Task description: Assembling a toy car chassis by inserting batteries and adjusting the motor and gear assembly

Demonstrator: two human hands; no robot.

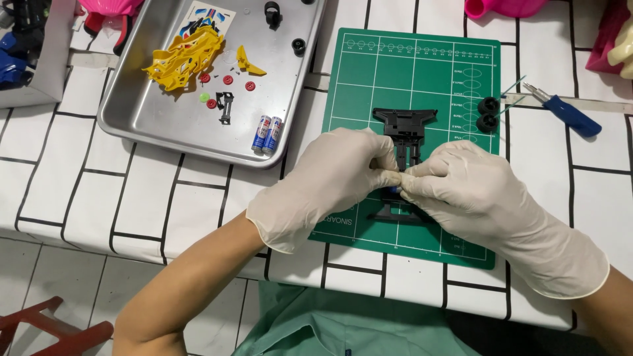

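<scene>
Counter (198, 198): white covering, black brick-pattern lines. Green cutting mat (369, 72) at centre, taken as landmark. Left of mat, touching its upper left edge: steel tray (151, 125), tilted. Right of mat, just off its edge: metal ruler (593, 104), with blue-handled screwdriver (570, 115) lying across it. Beyond mat's far right corner: pink object (504, 6), cut off by frame. Far left of mat, past tray: grey box wall (46, 59). On mat itself: black chassis (405, 125) and two black wheels (488, 113).
</scene>
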